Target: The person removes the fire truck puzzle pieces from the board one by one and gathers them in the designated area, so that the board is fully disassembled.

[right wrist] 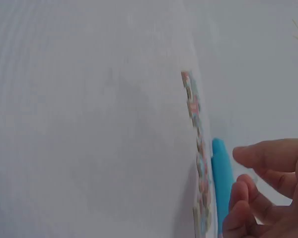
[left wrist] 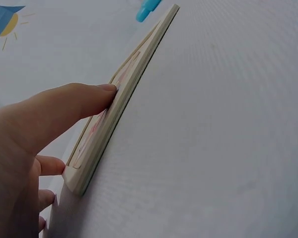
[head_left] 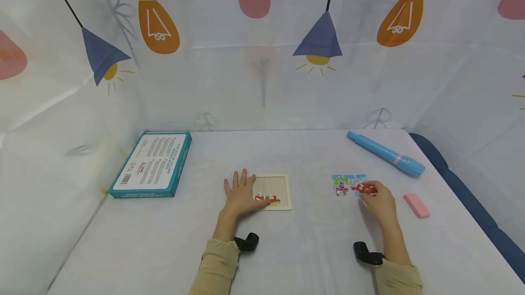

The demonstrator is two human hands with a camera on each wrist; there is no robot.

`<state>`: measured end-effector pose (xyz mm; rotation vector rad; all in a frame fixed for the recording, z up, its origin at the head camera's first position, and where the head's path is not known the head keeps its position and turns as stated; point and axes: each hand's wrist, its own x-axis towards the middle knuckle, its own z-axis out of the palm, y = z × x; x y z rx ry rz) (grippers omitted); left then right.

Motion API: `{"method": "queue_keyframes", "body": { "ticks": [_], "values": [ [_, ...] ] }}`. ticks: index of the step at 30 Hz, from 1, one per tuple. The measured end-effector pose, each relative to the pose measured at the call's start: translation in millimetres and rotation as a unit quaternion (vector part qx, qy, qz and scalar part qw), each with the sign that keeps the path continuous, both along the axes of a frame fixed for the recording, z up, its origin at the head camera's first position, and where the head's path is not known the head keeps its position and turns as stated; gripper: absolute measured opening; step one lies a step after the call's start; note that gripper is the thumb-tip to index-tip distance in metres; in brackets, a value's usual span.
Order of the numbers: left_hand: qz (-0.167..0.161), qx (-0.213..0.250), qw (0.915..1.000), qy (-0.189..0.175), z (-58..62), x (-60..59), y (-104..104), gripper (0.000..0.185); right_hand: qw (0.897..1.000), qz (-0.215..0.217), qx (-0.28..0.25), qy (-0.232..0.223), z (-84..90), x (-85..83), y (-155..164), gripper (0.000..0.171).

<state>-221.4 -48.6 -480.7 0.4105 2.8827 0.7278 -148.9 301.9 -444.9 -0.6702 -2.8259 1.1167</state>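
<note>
My left hand [head_left: 241,199] rests with spread fingers at the left side of a shallow wooden puzzle tray [head_left: 272,183]. Its thumb [left wrist: 97,96] presses on a few colourful jigsaw pieces [head_left: 275,200] along the tray's near edge. To the right, my right hand [head_left: 381,204] is over a small group of loose jigsaw pieces [head_left: 340,184], partly covering them. In the right wrist view its fingers are loosely bent and apart, with nothing seen between them; the pieces [right wrist: 194,109] lie flat on the table.
A teal-edged box [head_left: 153,160] lies at the back left. At the back right is a blue marker-shaped object [head_left: 385,152], with a pink block [head_left: 417,205] to the right of my right hand. A printed white curtain [head_left: 221,90] surrounds the white table [head_left: 311,249].
</note>
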Motion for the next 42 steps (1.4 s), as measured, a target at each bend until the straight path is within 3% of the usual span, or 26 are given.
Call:
{"method": "queue_keyframes", "body": {
  "ticks": [6,21,27,32,36,42],
  "values": [
    [0.002,0.0,1.0,-0.003,1.0,-1.5,-1,0.084,0.996,0.045,-0.06,0.052,-2.6,-12.4,-32,0.035],
    [-0.007,-0.006,0.9997,-0.022,8.6,-1.8,-8,0.076,0.985,0.13,-0.101,0.047,-11.2,-35.5,-118,0.027],
    [-0.009,-0.007,0.9997,-0.02,7.3,-3.5,-9,0.08,0.974,0.206,-0.071,0.053,-13.9,-37.2,-150,0.023],
    [-0.011,-0.007,0.9998,-0.012,5.8,-4.5,-10,0.079,0.961,0.273,0.014,0.047,-16.1,-35.7,-169,0.031],
    [-0.012,-0.006,0.9998,-0.011,5.6,-4.8,-11,0.079,0.954,0.29,0.068,0.045,-15.7,-35.8,-178,0.026],
    [-0.012,-0.004,0.9998,-0.015,6.4,-5.0,-11,0.078,0.949,0.301,0.085,0.045,-13.9,-36.6,-183,0.014]
  ]
}}
